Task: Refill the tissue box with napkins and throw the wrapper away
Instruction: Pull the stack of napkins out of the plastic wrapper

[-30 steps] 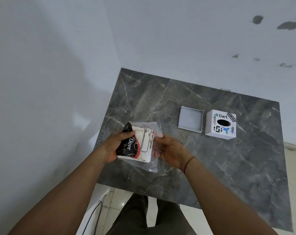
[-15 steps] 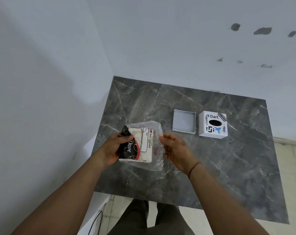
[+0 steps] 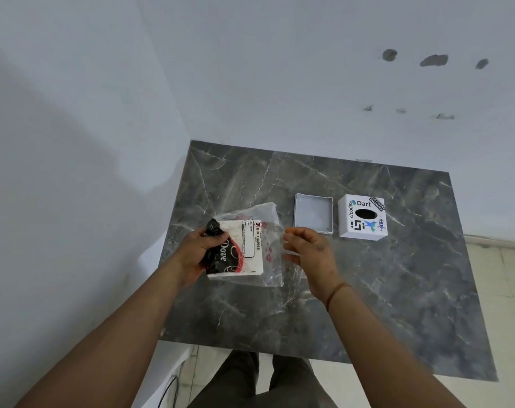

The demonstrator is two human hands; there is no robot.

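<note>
A pack of napkins (image 3: 241, 252) in a clear plastic wrapper (image 3: 270, 245), printed black, red and white, is held above the grey marble table (image 3: 368, 290). My left hand (image 3: 196, 254) grips its black left end. My right hand (image 3: 309, 250) is at the loose open end of the wrapper, thumb and fingers pinched near the plastic; whether they hold it I cannot tell. The white tissue box (image 3: 363, 217), covered in stickers with an oval slot on top, stands at the back right. Its grey lid (image 3: 313, 212) lies flat just left of it.
White walls close the table in on the left and at the back. The table's front edge is near my legs, with pale floor tiles (image 3: 501, 290) to the right. A dark cable (image 3: 166, 390) hangs at the lower left.
The right hand has slid right along the wrapper to its open end. The pack has stayed in my left hand. The view has shifted slightly.
</note>
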